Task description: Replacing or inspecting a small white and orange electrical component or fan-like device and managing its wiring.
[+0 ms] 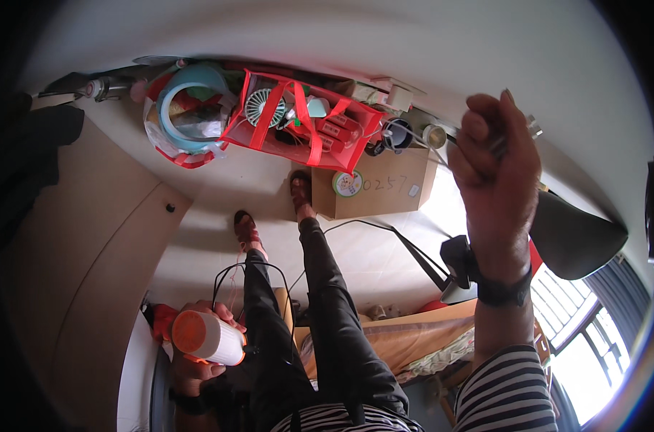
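Note:
Low on the left, my left hand is wrapped round a white ribbed cylinder with an orange end, possibly a lamp. A black cable runs from its side and loops over my legs. My right hand is raised at the upper right, its fingers curled. Something greyish shows between those fingers, too hidden to name, and a shiny end sticks out beyond them. Under that hand, a thin white cord runs toward a cardboard box.
A red bag holding a small fan and other goods stands by the wall. Beside it is a bag with a light blue ring. Cups and small items sit on the box. A wooden panel is at left, a window at right.

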A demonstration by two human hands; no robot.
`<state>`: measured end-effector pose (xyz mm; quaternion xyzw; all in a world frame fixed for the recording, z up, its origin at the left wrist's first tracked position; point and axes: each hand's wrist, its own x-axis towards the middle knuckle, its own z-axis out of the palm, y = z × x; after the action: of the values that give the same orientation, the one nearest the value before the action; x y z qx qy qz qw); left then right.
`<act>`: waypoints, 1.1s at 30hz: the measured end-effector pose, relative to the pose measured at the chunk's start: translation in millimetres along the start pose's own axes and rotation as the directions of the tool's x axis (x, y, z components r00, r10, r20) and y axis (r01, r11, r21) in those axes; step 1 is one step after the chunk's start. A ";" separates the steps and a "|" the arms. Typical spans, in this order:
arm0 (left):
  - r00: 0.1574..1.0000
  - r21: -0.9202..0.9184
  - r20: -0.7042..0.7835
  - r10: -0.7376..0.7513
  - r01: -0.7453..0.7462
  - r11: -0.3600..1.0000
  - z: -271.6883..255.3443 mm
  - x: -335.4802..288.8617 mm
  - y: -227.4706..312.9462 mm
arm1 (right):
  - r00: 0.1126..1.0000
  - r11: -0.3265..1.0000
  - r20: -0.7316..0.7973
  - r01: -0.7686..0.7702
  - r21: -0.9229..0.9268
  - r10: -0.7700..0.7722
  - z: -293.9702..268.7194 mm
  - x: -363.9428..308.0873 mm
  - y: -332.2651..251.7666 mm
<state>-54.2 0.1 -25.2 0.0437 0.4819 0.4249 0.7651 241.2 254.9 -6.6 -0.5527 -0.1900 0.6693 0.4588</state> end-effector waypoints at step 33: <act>1.000 0.103 -0.027 0.007 -0.004 0.995 14.5 7.9 0.5 | 0.955 0.904 -0.295 -0.098 -0.417 -0.033 -31.4 5.6 82.6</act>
<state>-41.9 10.9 -22.7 0.0786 0.5134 0.4021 0.7540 236.7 209.7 -82.6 -0.7364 -0.2518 0.5290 0.3385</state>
